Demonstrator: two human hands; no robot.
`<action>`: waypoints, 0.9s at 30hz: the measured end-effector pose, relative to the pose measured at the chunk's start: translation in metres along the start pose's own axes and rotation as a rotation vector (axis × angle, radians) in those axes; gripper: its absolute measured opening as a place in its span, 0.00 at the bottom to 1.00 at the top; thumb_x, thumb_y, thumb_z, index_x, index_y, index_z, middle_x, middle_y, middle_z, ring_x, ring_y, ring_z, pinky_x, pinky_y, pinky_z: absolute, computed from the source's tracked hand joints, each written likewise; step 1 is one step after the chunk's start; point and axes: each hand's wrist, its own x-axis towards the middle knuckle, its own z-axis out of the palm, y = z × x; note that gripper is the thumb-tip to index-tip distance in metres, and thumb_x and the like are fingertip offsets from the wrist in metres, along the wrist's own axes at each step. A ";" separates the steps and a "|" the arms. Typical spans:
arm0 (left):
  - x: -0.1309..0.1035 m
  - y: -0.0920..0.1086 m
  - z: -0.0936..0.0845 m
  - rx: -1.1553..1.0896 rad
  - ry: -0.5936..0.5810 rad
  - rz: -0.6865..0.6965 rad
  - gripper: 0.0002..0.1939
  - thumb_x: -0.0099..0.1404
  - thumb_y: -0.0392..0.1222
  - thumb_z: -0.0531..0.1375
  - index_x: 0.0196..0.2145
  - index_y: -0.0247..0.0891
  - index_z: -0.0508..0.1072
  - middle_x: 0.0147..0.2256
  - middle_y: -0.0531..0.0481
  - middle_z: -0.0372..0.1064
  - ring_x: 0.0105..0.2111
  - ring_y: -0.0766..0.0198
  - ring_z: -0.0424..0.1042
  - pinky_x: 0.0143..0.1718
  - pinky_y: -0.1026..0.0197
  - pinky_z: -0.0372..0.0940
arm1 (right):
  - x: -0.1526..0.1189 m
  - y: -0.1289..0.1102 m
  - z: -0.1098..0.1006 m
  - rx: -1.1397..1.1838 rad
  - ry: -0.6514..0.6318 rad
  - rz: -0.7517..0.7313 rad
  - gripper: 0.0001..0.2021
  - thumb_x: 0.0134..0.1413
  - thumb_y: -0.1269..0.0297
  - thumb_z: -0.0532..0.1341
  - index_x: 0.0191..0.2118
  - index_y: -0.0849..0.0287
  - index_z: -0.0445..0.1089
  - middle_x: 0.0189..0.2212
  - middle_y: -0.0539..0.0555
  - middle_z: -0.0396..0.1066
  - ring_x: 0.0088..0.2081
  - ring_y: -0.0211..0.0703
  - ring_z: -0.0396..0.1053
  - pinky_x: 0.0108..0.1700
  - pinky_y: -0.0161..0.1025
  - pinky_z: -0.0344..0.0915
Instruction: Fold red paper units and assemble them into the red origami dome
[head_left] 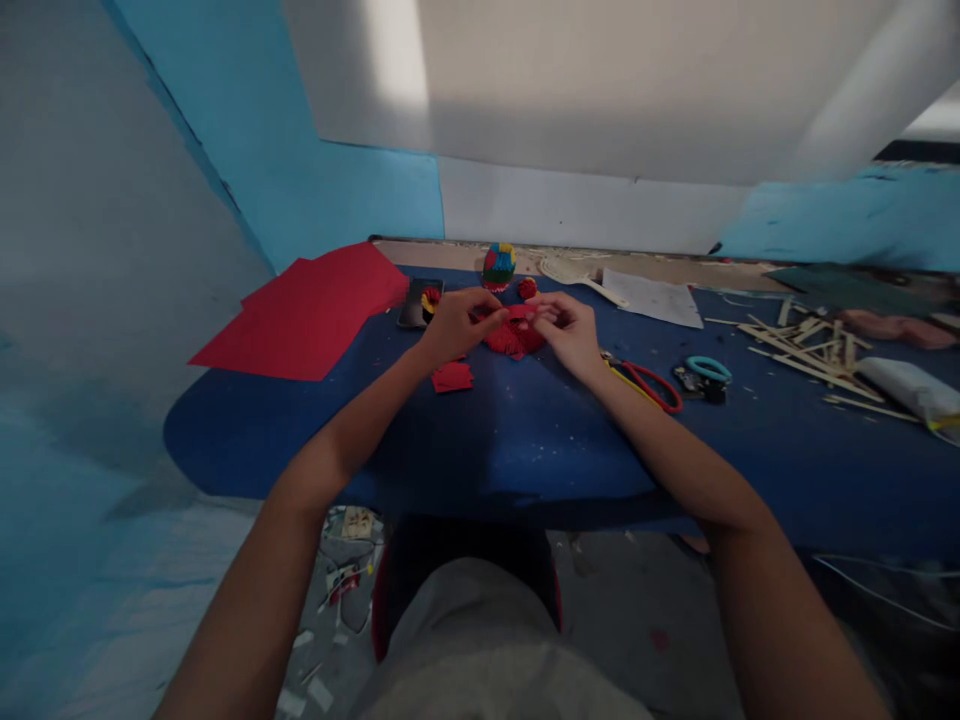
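Over the far middle of the table, my left hand (459,325) and my right hand (568,330) face each other with fingers pinched. A small piece of red paper (520,312) spans the gap between their fingertips. Just beneath lies a ring-shaped cluster of folded red paper (504,341), partly covered by the fingers. Near my left wrist rests a small stack of red paper rectangles (452,377). Behind the hands stand a multicoloured folded-paper ball (499,267) and a smaller red and yellow paper piece (528,288).
Large red sheets (300,315) overhang the table's left side. A dark phone-like slab (412,303) lies left of my hands. Red-handled scissors (654,387), a light-blue ring-shaped item (707,369) and scattered wooden sticks (806,345) lie rightward. A pale slotted spoon (581,277) and white paper (652,297) sit behind.
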 end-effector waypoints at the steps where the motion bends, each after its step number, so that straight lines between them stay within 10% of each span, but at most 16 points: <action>1: 0.000 -0.001 0.000 0.009 -0.016 -0.008 0.08 0.60 0.41 0.61 0.31 0.33 0.75 0.29 0.49 0.75 0.29 0.69 0.70 0.29 0.69 0.61 | 0.000 0.000 -0.001 -0.022 -0.011 0.006 0.06 0.49 0.66 0.62 0.35 0.55 0.73 0.27 0.48 0.73 0.28 0.37 0.72 0.33 0.38 0.68; 12: -0.002 0.003 0.006 0.017 -0.227 -0.112 0.12 0.59 0.38 0.56 0.26 0.32 0.78 0.17 0.55 0.67 0.17 0.74 0.58 0.21 0.68 0.51 | -0.007 -0.004 0.005 -0.214 -0.039 -0.074 0.05 0.48 0.62 0.65 0.33 0.55 0.76 0.25 0.47 0.75 0.23 0.35 0.66 0.27 0.36 0.64; 27: 0.002 -0.009 0.007 -0.243 -0.123 -0.351 0.12 0.60 0.40 0.57 0.24 0.33 0.76 0.20 0.51 0.70 0.22 0.68 0.69 0.26 0.66 0.65 | -0.007 -0.006 -0.004 -0.435 -0.138 -0.423 0.10 0.59 0.64 0.58 0.39 0.50 0.78 0.40 0.51 0.79 0.42 0.43 0.77 0.47 0.47 0.72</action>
